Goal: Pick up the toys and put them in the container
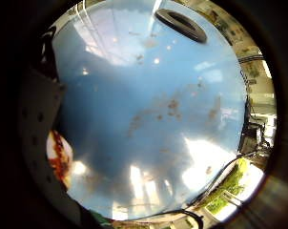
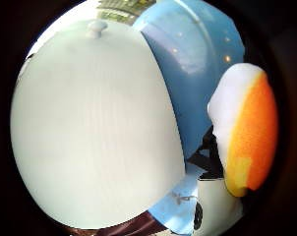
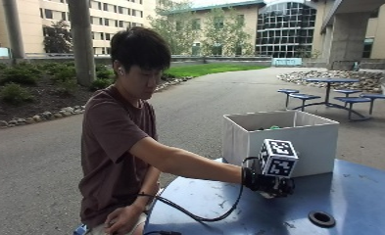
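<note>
- Where the person leans over the blue table (image 3: 348, 196), the gloved right hand (image 3: 268, 184) sits low, just beside the white container (image 3: 280, 142).
- Its fingers are curled round a white-and-orange toy (image 2: 247, 132).
- Container stands upright on the table.

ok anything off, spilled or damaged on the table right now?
Nothing spilled or tipped. The white container stands upright on the blue table. The only oddity is brownish stains and smudges on the tabletop, which look like dirt or rust. The right hand rests low beside the container.
</note>
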